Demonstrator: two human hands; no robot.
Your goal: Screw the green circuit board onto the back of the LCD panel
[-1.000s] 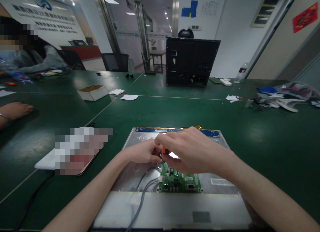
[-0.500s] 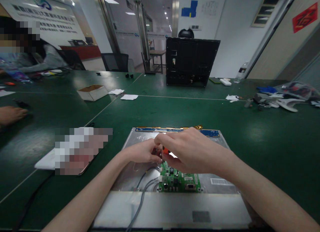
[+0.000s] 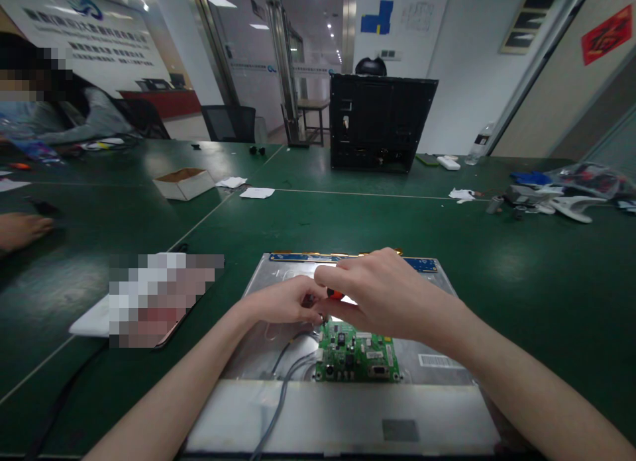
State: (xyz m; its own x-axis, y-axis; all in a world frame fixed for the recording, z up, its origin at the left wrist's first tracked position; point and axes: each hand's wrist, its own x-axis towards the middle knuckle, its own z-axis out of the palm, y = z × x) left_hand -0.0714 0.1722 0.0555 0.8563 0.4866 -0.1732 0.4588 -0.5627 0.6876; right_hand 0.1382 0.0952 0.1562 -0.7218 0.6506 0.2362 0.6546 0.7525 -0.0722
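A flat metal-backed display panel lies in front of me, with a green circuit board on its back. My right hand is closed around a screwdriver with an orange-red and black handle, mostly hidden by the fingers. My left hand has its fingers pinched together at the board's upper left corner, just under the screwdriver; what they hold is hidden. Grey cables run from the board's left side over the panel. A blue circuit strip edges the panel's far side.
A phone, partly blurred out, lies on white paper to the left. Farther off are an open cardboard box, paper scraps and a black monitor housing. Clutter sits at right. Another person's hand rests at far left.
My right hand has turned and shifted slightly to the right with the screwdriver, uncovering more of the green board. My left hand has barely moved.
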